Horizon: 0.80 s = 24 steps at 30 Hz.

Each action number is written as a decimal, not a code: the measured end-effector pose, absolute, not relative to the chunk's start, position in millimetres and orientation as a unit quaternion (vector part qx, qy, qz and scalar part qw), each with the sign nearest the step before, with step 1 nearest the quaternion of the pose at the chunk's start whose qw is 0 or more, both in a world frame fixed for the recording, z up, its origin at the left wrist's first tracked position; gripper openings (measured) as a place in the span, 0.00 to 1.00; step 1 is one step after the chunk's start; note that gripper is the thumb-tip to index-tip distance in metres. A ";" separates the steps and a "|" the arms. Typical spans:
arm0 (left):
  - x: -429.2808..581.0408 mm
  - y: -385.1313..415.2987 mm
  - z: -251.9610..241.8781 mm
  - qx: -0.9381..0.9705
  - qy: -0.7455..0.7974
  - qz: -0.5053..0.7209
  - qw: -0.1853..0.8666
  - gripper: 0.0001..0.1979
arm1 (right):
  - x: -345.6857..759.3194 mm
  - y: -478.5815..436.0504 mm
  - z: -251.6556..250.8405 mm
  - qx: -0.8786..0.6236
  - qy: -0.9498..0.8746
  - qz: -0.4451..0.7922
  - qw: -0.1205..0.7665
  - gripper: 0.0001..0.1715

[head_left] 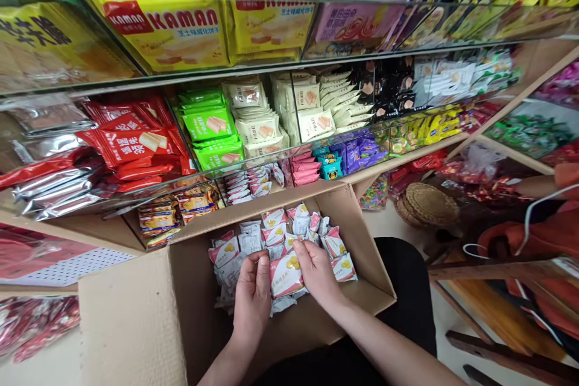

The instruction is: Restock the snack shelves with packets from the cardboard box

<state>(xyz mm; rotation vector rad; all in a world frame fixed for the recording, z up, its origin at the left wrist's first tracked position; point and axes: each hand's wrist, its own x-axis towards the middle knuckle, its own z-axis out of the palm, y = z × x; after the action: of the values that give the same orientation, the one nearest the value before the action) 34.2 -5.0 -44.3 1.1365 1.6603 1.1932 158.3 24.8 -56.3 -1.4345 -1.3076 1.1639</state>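
Between my two hands is a small pink-and-white snack packet (286, 272) with yellow pieces pictured on it. My left hand (253, 291) pinches its left end between thumb and fingers. At the other end, my right hand (315, 270) grips the upper right corner. Both hands are inside an open cardboard box (289, 338), above a layer of similar snack packets (251, 241). Some of these show their printed pink faces, others their pale backs. The held packet and my hands hide part of the layer below.
Glass-fronted shelves hold yellow wafer packs (181, 30), red packets (136, 148), green packets (210, 126) and cream packets (312, 123). The box's flap (131, 319) juts left. On the right are a wooden stool (493, 313) and a person in orange (547, 235). Woven baskets (427, 205) sit behind.
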 end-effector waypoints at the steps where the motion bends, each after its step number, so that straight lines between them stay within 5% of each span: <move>1: 32.8 -5.0 -45.3 0.471 0.663 0.458 0.359 0.14 | 156.5 23.5 -58.4 -0.578 -0.525 0.458 0.425 0.24; 8: 10.0 -4.3 -34.1 0.602 0.651 0.357 0.294 0.13 | 161.5 21.1 -53.8 -0.541 -0.512 0.506 0.435 0.24; 17: -10.9 -5.9 12.1 0.670 0.559 0.370 0.319 0.14 | 190.0 29.3 6.3 -0.345 -0.532 0.729 0.258 0.19; 20: -36.6 3.9 29.0 0.677 0.588 0.377 0.232 0.15 | 197.9 43.3 22.8 -0.404 -0.599 0.626 0.292 0.16; 24: -84.0 37.4 40.0 0.696 0.652 0.300 -0.020 0.17 | 207.2 85.8 43.2 -0.502 -0.744 0.281 0.340 0.10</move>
<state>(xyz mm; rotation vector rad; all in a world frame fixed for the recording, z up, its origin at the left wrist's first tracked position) -84.0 37.4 40.0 2.2141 2.0756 0.9553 207.2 85.8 43.2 -1.3066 -1.9354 0.7323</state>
